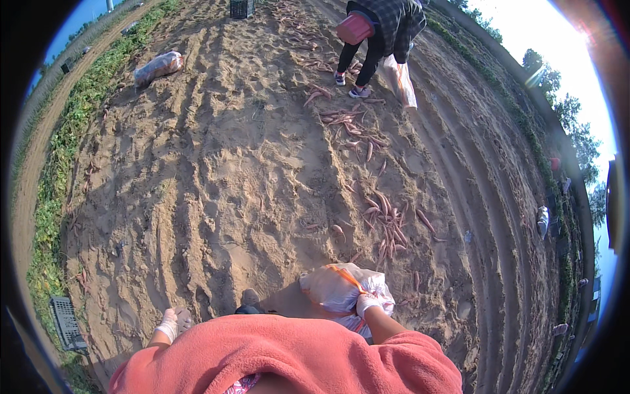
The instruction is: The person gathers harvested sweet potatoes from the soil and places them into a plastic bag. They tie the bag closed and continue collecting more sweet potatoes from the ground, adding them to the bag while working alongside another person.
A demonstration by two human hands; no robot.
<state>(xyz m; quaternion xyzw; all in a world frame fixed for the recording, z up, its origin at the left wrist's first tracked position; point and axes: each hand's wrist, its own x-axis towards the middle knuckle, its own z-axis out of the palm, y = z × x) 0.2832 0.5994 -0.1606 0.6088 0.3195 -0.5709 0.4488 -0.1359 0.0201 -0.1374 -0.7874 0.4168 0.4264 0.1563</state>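
Note:
My right hand, in a white glove, grips the gathered top of a pale plastic sack with orange stripes, which rests on the soil at the lower centre. My left hand, in a dirty glove, hangs at the lower left, away from the sack; it appears to hold nothing, with its fingers loosely apart. Just beyond the sack lies a pile of sweet potatoes on the sandy ground. More sweet potatoes are strewn in a line leading farther away.
A person bends over the row ahead, beside a white sack. A full sack lies at the upper left. Black plastic crates stand at the far top and lower left. Ridged furrows run along the right.

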